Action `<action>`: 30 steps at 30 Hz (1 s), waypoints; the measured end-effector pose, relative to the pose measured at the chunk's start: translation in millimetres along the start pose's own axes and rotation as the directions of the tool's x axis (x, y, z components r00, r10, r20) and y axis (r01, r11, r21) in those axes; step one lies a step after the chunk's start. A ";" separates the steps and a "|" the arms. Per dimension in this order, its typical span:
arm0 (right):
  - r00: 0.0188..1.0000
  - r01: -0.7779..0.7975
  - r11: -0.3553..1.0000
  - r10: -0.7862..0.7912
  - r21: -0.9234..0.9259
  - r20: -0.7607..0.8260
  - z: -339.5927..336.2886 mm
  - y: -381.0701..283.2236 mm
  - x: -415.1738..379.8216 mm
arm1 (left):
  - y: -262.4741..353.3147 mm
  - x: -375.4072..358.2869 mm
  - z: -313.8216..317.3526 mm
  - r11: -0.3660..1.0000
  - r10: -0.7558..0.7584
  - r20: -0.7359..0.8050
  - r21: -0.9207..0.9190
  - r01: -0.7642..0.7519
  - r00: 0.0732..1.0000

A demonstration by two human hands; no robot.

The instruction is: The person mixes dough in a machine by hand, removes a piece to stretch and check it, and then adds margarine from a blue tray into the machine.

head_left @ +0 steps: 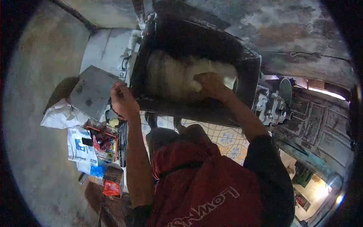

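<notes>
In front of me is a dark, deep-walled box [193, 108] with a pale, blurred, rounded mass [170, 77] inside it. My right hand [213, 86] reaches over the near wall into the box, its fingers curled down against the pale mass. A whitish bit shows by its fingertips; what the fingers hold is partly hidden, so I cannot tell what it is. My left hand [124, 101] is raised at the box's left front corner, fingers curled in beside a small switch-like fitting [123, 68].
Left of the box stand a grey flat-topped block [90, 92], a white sack [64, 115] and a printed bag [81, 147] with a dark phone-like object [87, 141] on it. Metal machine parts [272, 108] sit at the right end. Patterned tiles [227, 142] cover the floor.
</notes>
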State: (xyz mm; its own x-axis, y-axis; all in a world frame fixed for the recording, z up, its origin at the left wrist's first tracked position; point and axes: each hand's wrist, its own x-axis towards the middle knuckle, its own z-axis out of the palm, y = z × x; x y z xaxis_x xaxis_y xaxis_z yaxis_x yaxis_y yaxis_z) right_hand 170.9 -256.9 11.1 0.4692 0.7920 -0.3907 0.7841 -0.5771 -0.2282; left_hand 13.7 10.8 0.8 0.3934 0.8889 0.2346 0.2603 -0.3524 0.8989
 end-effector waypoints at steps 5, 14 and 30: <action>0.975 -0.211 0.973 0.217 0.088 -0.054 -19.2 -4.9 -29.1 | -7.2 -0.3 2.4 0.990 -0.122 0.012 -0.066 0.122 0.992; 0.785 -0.509 0.706 0.615 0.492 -0.070 -25.0 8.8 -123.5 | 11.3 4.3 -5.3 0.975 -0.173 0.096 0.157 0.157 0.980; 0.774 0.225 -0.107 0.623 0.969 -0.111 -54.5 -173.2 -236.1 | 100.1 -65.4 -77.3 0.912 0.347 0.751 -0.409 -0.016 0.563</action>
State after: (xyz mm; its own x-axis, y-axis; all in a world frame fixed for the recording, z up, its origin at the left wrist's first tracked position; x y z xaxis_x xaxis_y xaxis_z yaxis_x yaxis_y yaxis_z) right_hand -53.5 -333.1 191.5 0.8968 0.2756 -0.3460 -0.3720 0.0466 -0.9271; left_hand -54.0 -60.0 104.0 0.9734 0.1584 0.1658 -0.1296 -0.2161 0.9677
